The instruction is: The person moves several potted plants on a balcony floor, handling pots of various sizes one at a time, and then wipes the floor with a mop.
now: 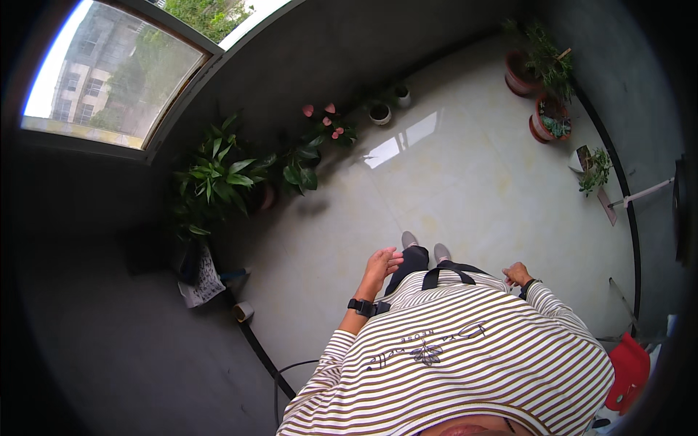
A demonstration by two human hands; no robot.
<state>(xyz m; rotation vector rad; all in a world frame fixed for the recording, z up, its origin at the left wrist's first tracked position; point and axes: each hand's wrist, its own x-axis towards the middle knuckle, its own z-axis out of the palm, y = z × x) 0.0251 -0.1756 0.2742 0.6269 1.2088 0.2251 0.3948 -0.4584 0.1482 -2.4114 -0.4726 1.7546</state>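
Observation:
Just left of my body, my left hand (383,265) is raised with its fingers a little apart and nothing in it, above the dark trousers. A black band with a small dark device sits on that wrist. At my other side, my right hand (516,274) hangs beside the striped shirt (436,349) with its fingers curled; whether it holds anything small cannot be told. A black strap (450,268) lies across my waist. Both grey shoes (442,252) stand on the pale tiled floor (463,191).
Leafy potted plants (218,174), a pink-flowered plant (329,122) and small white pots (380,114) line the wall beneath the window (120,76). Reddish-brown pots (549,119), a white planter (579,159) and a pole-handled tool (607,207) are at right. A red item (628,370) lies lower right.

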